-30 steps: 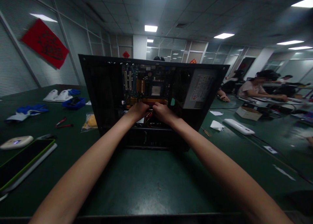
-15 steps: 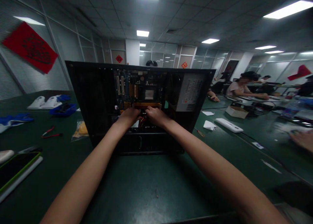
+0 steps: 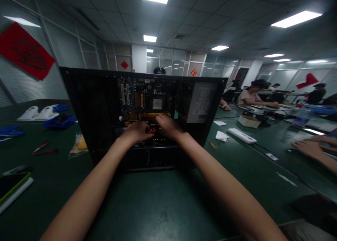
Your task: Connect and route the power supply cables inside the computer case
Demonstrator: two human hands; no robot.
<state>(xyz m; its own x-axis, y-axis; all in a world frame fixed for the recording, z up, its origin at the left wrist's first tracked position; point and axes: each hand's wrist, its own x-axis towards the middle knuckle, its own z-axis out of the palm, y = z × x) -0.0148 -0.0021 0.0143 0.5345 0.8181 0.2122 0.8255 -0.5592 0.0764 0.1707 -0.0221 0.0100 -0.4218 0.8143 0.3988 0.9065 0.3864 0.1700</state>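
A black computer case (image 3: 146, 156) stands on the green table in front of me, its open side facing me. Inside it are the motherboard (image 3: 142, 86), orange memory slots (image 3: 154, 115) and, on the right, a silver power supply (image 3: 202, 100). My left hand (image 3: 137, 131) is closed round thin red and yellow power cables (image 3: 152, 131) below the slots. Close beside it, my right hand (image 3: 169, 126) has its fingers curled at the lower edge of the slots; what they grip is hidden. The dark interior hides the cables' ends.
Left of the case lie red-handled pliers (image 3: 44, 148), a bag with something yellow (image 3: 80, 143), a blue tray (image 3: 60, 121) and a phone (image 3: 13, 186). To the right are a screwdriver (image 3: 212, 145), a white power strip (image 3: 241, 135) and a co-worker's hands (image 3: 313, 145).
My left hand has turned and opened its grip's side to view, showing red and yellow cables at its fingertips. My right hand stays by the slots. The view has shifted slightly right.
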